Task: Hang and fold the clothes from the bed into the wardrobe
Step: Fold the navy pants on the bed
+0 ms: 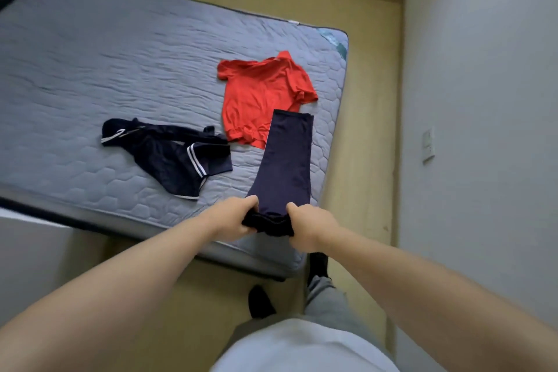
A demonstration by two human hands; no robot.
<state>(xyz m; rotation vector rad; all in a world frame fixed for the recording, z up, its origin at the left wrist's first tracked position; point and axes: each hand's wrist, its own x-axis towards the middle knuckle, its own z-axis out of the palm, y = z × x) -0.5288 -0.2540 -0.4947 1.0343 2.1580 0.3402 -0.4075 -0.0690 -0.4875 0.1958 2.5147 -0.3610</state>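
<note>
A dark navy garment (287,160) lies stretched lengthwise near the bed's right edge, its far end overlapping the hem of a red shirt (259,93). My left hand (232,219) and my right hand (311,225) both grip its bunched near end at the mattress edge. The red shirt lies spread flat on the grey quilted mattress (105,69). A navy garment with white stripes (172,154) lies crumpled to the left of my hands. The wardrobe is out of view.
The bed fills the left and middle of the view. A strip of wooden floor (362,160) runs between the bed and the white wall (483,100) on the right, which carries a switch plate (428,145). My feet stand on the floor by the bed's near corner.
</note>
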